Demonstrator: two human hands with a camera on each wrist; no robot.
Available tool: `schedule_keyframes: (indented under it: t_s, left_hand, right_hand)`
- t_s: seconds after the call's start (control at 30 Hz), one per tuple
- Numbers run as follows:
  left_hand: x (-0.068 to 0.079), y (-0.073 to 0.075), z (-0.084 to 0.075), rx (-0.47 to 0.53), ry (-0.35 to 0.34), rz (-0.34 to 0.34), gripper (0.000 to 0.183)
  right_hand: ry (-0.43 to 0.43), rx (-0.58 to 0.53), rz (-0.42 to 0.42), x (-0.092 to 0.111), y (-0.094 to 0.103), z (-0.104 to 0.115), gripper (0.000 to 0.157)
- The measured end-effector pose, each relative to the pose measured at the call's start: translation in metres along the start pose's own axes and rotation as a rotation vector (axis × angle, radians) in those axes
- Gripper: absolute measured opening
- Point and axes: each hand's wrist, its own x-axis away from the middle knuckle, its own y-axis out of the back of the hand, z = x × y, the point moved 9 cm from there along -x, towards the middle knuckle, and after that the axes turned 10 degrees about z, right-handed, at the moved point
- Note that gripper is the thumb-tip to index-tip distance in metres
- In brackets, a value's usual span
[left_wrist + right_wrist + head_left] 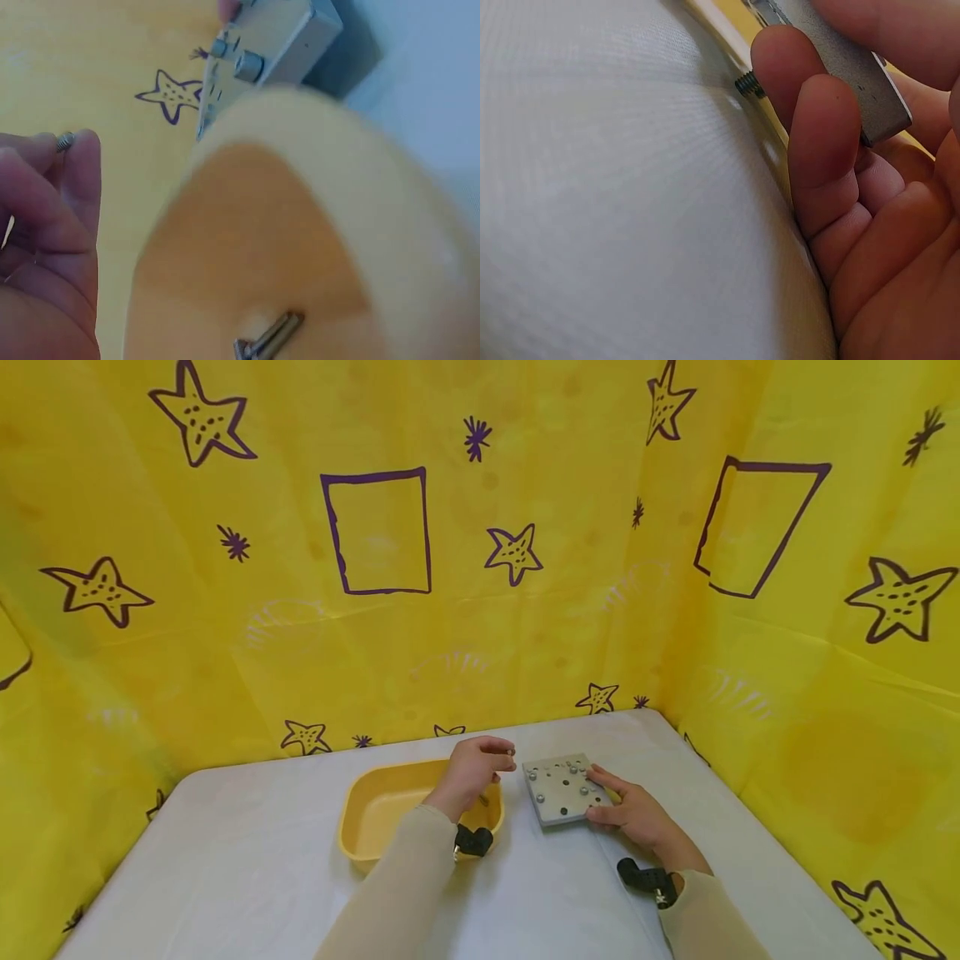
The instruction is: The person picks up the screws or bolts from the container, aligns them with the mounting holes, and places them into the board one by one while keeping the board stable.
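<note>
My left hand [471, 773] is raised over the right end of a yellow plastic bin [375, 806]. Thumb and fingertips pinch a small screw [65, 141], its threaded end showing between them in the left wrist view. To the right, my right hand [637, 814] grips a square metal plate [553, 806] by its right edge, thumb on the near side. Several bolts with round heads [584, 791] stand in holes across the plate's face, and other holes are bare. From the plate's underside a threaded bolt end [748, 84] pokes out beside my right fingers.
A few loose bolts [277, 336] lie in the bottom of the bin. Everything stands on a table with a white cover [247, 868]. Yellow cloth [450, 635] printed with purple stars and shapes rises behind the table and along both sides.
</note>
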Motion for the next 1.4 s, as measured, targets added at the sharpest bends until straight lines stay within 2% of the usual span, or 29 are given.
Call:
schedule_keyframes:
  t_s: [0.17,0.53,0.77,0.97,1.4]
  left_hand:
    - [-0.01,-0.007,0.001,-0.073,0.052,-0.017,0.013]
    - [-0.039,-0.019,0.002,-0.16,0.059,-0.065,0.011]
    - [-0.05,-0.028,-0.004,-0.348,0.015,-0.072,0.014]
    - [-0.056,-0.031,-0.002,-0.524,0.02,-0.077,0.015]
    - [-0.063,-0.039,0.0,-0.619,0.024,-0.067,0.016]
  right_hand:
    - [-0.01,0.02,-0.005,0.002,-0.001,0.0,0.081]
    - [-0.014,0.016,-0.014,0.003,-0.001,-0.001,0.08]
    - [-0.038,0.041,-0.023,0.001,-0.001,-0.001,0.079]
    - [-0.041,0.06,-0.024,-0.001,-0.002,0.002,0.081]
    - [-0.021,0.036,-0.023,-0.001,0.0,-0.001,0.082]
